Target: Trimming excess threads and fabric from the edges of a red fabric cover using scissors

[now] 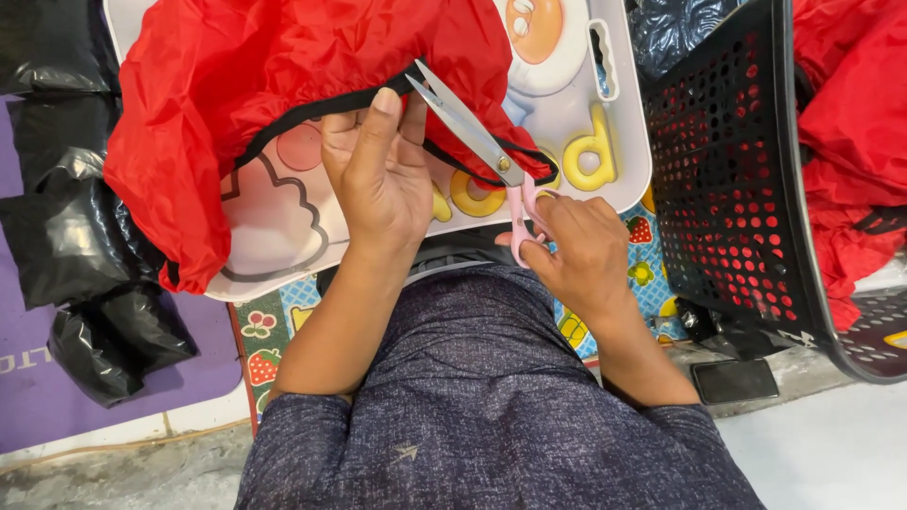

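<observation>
Red fabric (pixel 283 66) pinched in left hand (pixel 378 175); right hand (pixel 576 250) gripping open pink-handled scissors (pixel 472 127).

Thin red synthetic cloth (pixel 283 85) with a black trim band: crinkled, light sheen, held at the trim by the left hand (pixel 378 179). Scissors with steel blades and pink plastic handles (pixel 472 142), in the right hand (pixel 576 250): blades smooth and bright, handles glossy. White plastic tray table with printed yellow shapes (pixel 628 142): smooth, semi-gloss. Black perforated plastic basket (pixel 737 179), at 3 o'clock: hard, slightly shiny. Black plastic film bags (pixel 76 236), at 9 o'clock: wrinkled, glossy. Grey-blue speckled knit shirt (pixel 491 416): matt. Patterned floor mat (pixel 274 326): smooth print.
</observation>
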